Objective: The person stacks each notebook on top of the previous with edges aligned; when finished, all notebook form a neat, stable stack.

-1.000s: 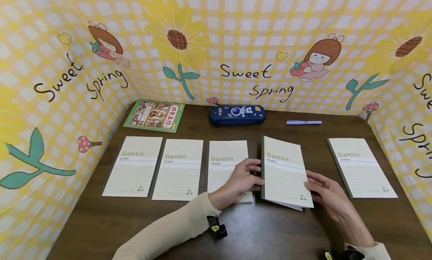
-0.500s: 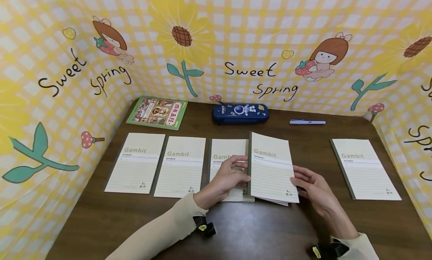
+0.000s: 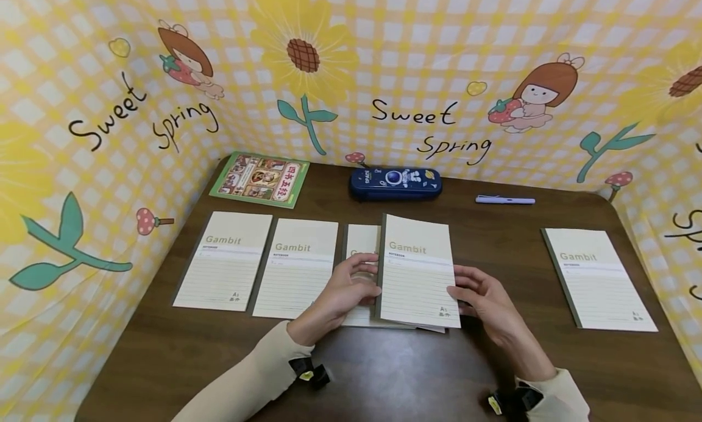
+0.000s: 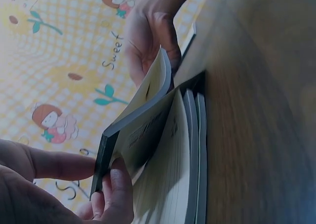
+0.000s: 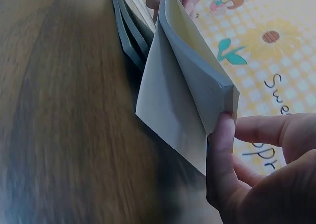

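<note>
While only wrist views bare its underside [image 4: 141,131], left fingers [image 4: 120,185] and right fingers [image 5: 221,157] pinch a notebook [image 3: 415,276].

I see a free lane over bare tabletop [image 3: 521,245] between the right hand [image 3: 485,297] and the far-right notebook [image 3: 599,281]; leftward, the held notebook [image 3: 418,273] and left hand [image 3: 342,293] block my way; pencil case [image 3: 395,184] and pen [image 3: 505,200] obstruct the rear.
</note>
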